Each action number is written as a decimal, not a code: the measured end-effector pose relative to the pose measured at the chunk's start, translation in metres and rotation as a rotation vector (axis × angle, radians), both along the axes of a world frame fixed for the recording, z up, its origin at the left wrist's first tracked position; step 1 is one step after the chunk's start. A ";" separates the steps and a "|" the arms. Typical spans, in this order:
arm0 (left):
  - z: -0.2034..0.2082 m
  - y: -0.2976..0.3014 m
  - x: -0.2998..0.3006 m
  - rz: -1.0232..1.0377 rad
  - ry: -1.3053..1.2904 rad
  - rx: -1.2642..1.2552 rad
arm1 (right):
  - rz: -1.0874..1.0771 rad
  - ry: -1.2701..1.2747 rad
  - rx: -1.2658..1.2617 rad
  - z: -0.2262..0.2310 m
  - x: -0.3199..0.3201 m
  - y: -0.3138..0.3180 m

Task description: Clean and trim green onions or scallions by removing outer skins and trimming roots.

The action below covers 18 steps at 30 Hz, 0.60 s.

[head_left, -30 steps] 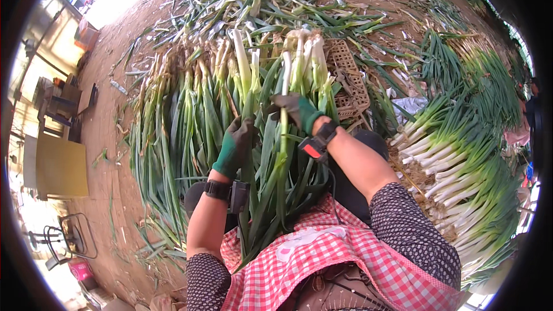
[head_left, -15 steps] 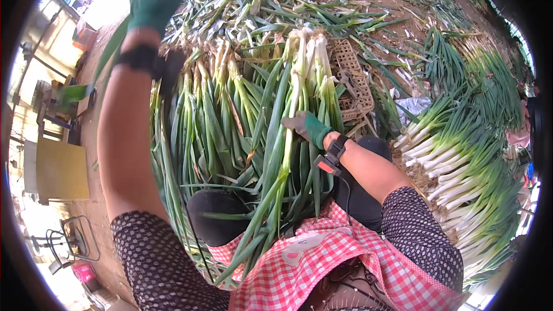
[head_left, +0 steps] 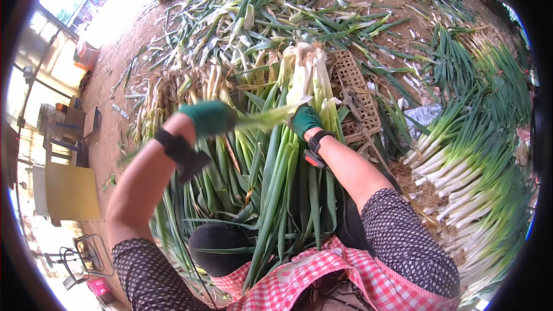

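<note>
My left hand [head_left: 208, 118], in a green glove, is closed and blurred by motion over the left part of a pile of untrimmed leeks [head_left: 222, 150]. From it a pale green leek leaf [head_left: 262, 120], also smeared, stretches right to my other hand. My right hand [head_left: 305, 121], gloved in green too, is closed at the pale stalk of a leek, its fingers partly hidden. Just beyond it, several peeled leeks [head_left: 305, 72] lie bunched, white root ends pointing away and green leaves [head_left: 279, 173] trailing toward my lap.
A tan plastic crate [head_left: 354, 95] lies to the right of the bunch. Stripped leaves [head_left: 247, 17] cover the ground beyond. Cleaned leeks [head_left: 455, 178] are laid in rows at far right. A yellow board [head_left: 72, 191] and a metal-framed stand [head_left: 89, 253] stand at left.
My left hand has come down from the upper left to the middle, beside my right hand. My right hand has shifted slightly up the leeks, toward their white ends.
</note>
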<state>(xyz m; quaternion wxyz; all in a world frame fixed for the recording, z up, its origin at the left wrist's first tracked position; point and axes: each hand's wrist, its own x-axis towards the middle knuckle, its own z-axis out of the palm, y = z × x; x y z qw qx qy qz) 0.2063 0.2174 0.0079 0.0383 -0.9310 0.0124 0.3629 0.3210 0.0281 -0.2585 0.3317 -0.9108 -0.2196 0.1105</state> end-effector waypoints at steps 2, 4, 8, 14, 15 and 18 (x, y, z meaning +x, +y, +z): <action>0.014 0.104 0.018 0.205 -0.573 0.118 | -0.173 0.311 -0.111 0.050 -0.024 0.033; 0.071 0.129 0.078 0.160 -1.141 0.824 | -0.124 0.563 0.211 0.043 0.004 0.015; 0.064 0.125 0.104 0.195 -1.523 0.300 | -0.089 0.645 0.643 0.090 -0.005 0.023; -0.024 -0.010 0.075 0.544 -0.884 -0.672 | 0.171 0.548 1.049 0.179 -0.071 0.040; -0.014 -0.015 0.066 0.797 -0.840 -0.874 | 0.200 0.454 1.043 0.187 -0.085 0.042; 0.021 -0.014 0.025 0.711 -0.858 -1.087 | 0.137 0.367 0.960 0.217 -0.098 0.021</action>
